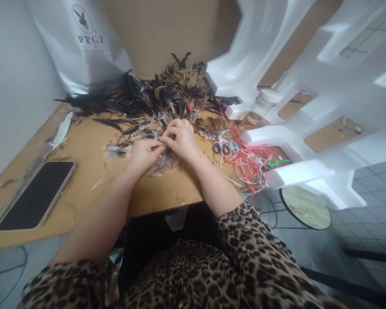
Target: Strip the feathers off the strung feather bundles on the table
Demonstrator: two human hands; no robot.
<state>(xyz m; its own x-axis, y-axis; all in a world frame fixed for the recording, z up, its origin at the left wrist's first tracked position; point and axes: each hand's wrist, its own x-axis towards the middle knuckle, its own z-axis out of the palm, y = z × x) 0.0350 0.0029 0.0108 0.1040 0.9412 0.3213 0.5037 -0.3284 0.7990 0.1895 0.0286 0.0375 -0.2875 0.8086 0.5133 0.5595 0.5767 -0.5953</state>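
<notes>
Both my hands meet over the middle of the wooden table [167, 195], fingertips almost touching. My left hand [145, 155] is closed in a pinch. Just right of it and slightly higher, my right hand [181, 139] is closed too, thumb against fingers. Whatever lies between the fingertips is too small to make out. Loose feather bits [119, 148] lie around and under the hands. Beyond them is a heap of long black feathers [135, 96], with a brown feather bunch [186, 81] standing up beside it. A red piece [189, 108] shows among these feathers.
A phone [37, 195] lies at the left. Pink strings [249, 161] tangle at the right, beside black scissors handles [221, 149]. White foam pieces [276, 137] rise at the right, near a lidded jar [265, 103]. A white bag [86, 56] stands behind; a round stool [305, 207] is below.
</notes>
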